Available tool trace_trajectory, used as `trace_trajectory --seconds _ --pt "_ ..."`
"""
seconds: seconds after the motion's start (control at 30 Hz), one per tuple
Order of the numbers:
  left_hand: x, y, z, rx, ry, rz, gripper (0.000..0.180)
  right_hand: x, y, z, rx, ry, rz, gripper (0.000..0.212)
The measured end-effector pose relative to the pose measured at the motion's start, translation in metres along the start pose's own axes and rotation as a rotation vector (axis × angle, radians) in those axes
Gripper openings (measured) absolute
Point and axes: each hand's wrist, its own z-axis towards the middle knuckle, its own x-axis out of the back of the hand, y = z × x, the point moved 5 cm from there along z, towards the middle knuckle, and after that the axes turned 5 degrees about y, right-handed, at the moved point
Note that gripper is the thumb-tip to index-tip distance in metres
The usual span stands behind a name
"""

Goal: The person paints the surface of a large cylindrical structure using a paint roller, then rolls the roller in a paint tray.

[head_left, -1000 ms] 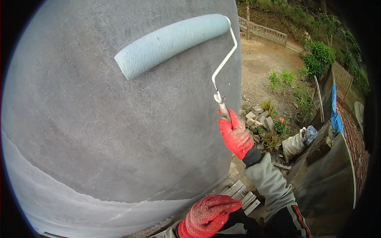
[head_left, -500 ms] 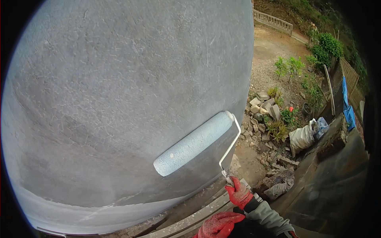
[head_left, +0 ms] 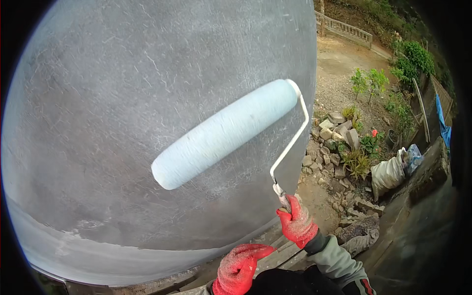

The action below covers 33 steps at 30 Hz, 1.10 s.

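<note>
My right hand (head_left: 298,223), in a red glove, is closed around the short handle of a paint roller (head_left: 223,132). The roller has a long, thick pale-blue sleeve and a bent white wire frame. The sleeve lies slantwise in front of a large curved grey wall (head_left: 98,123); whether it touches the surface I cannot tell. At the bottom my left hand (head_left: 239,269), also red-gloved, is held low beside my body. Some of its fingers stretch to the right, the thumb stands apart, and nothing shows in it.
A paler band (head_left: 123,263) runs along the wall's lower edge, above narrow ledges. Below right are broken stones (head_left: 339,130), plants (head_left: 368,83), a white sack (head_left: 388,174) and a dark sloping slab (head_left: 418,231). A blue cloth (head_left: 443,123) hangs farther right; a balustrade (head_left: 344,30) stands far back.
The roller has moved up and somewhat left, and its sleeve looks larger and smeared by motion. My right hand has risen with it. My left hand has come farther into view, to the left.
</note>
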Motion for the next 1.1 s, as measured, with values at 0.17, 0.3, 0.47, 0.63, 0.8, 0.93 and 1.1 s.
trace_trajectory --seconds 0.17,0.3,0.47,0.63,0.8,0.93,1.1 --pt "0.003 -0.083 -0.039 -0.027 0.097 0.217 0.04 -0.051 0.159 -0.148 -0.384 -0.198 -0.109 0.034" --pt "0.007 -0.106 -0.059 -0.043 0.193 0.263 0.04 -0.065 0.213 -0.199 -0.412 -0.222 -0.141 0.034" --pt "0.02 -0.121 -0.067 0.074 0.272 0.088 0.044 -0.055 0.195 -0.191 -0.478 -0.28 -0.223 0.031" --pt "0.022 -0.11 -0.057 -0.013 0.298 0.04 0.044 -0.03 0.105 -0.108 -0.169 -0.154 0.034 0.029" --pt "0.024 -0.118 -0.052 -0.003 0.293 -0.006 0.045 -0.03 0.085 -0.07 -0.116 -0.081 0.097 0.027" --pt "0.033 -0.137 -0.059 0.009 0.272 0.111 0.051 -0.042 0.127 -0.119 -0.173 -0.169 -0.109 0.026" --pt "0.034 -0.16 -0.067 0.015 0.247 0.085 0.049 -0.064 0.219 -0.211 -0.45 -0.327 -0.195 0.03"
